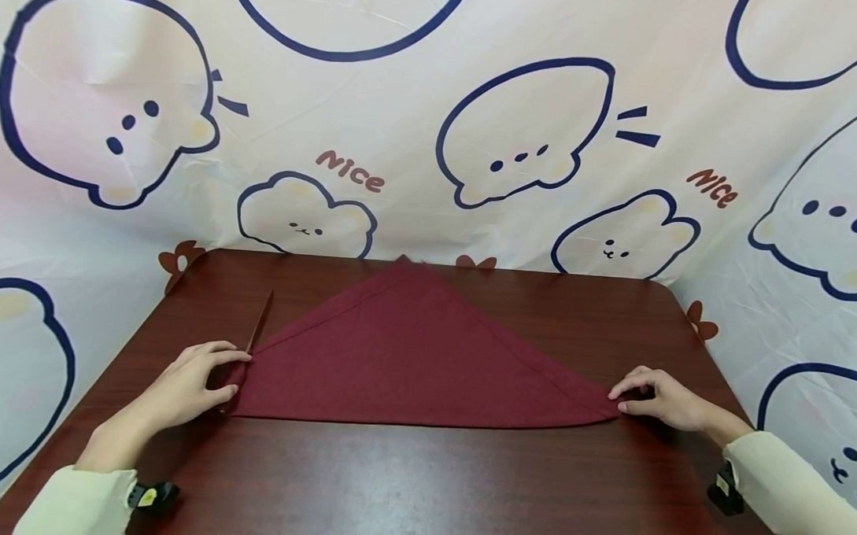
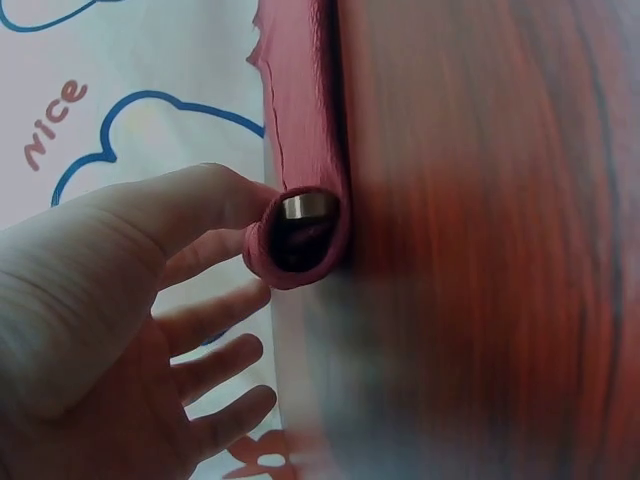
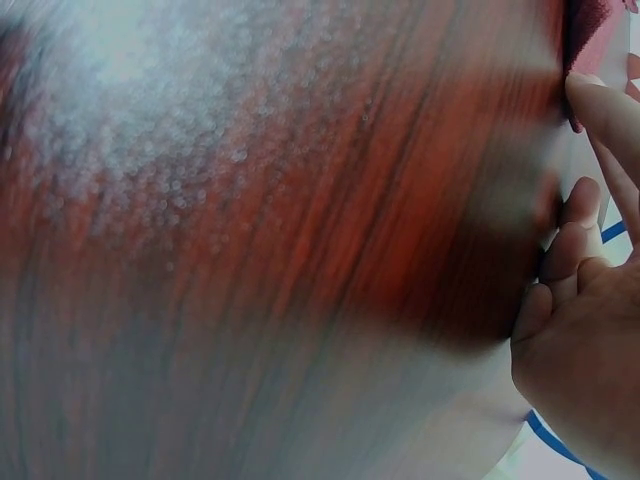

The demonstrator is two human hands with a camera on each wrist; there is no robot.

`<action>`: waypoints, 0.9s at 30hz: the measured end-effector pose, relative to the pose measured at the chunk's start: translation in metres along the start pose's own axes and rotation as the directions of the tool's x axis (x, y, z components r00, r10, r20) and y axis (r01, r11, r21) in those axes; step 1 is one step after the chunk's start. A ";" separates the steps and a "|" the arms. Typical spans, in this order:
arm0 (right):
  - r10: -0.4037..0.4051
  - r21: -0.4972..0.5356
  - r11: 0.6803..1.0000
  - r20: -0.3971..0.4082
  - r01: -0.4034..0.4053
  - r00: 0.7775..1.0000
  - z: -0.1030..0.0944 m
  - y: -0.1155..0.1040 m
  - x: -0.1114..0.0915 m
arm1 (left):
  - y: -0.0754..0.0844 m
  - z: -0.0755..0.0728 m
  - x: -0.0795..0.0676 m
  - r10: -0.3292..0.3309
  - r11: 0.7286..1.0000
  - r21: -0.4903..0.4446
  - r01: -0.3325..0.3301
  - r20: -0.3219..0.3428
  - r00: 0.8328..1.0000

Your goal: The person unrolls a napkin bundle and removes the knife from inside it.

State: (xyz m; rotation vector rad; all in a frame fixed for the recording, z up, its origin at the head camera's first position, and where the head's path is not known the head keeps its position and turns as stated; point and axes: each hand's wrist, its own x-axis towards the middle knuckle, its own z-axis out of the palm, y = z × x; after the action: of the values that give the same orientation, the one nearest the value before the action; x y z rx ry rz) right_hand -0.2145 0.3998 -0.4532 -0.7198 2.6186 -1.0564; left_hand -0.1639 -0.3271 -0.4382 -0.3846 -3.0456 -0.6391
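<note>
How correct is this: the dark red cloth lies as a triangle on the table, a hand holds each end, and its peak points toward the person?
Only the peak is wrong: the head view shows it pointing away from the person, toward the patterned backdrop. The cloth lies as a triangle on the table, the left hand and right hand each holding an end.

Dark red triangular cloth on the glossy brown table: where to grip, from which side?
The dark red triangular cloth is probably best pinched at both side corners, coming from outside: its left end is rolled into an open tube, its right corner tapers to a narrow tip. The left hand and right hand pinch there.
</note>
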 end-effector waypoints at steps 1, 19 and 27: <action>-0.001 0.000 1.000 -0.002 0.001 1.000 0.000 0.000 0.000 | -0.001 -0.001 -0.001 -0.002 1.000 0.000 0.002 -0.001 1.000; -0.017 0.000 1.000 -0.014 0.017 1.000 -0.001 -0.001 -0.002 | -0.009 0.000 -0.003 0.005 0.999 -0.047 -0.005 0.004 1.000; -0.020 -0.010 1.000 -0.013 0.020 1.000 0.000 -0.001 -0.001 | -0.005 -0.002 -0.003 -0.012 1.000 -0.004 0.012 0.008 1.000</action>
State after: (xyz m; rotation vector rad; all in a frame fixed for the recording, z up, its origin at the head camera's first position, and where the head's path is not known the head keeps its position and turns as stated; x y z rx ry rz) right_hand -0.2131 0.3996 -0.4529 -0.7446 2.6349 -1.0583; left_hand -0.1621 -0.3328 -0.4383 -0.3708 -3.0569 -0.6463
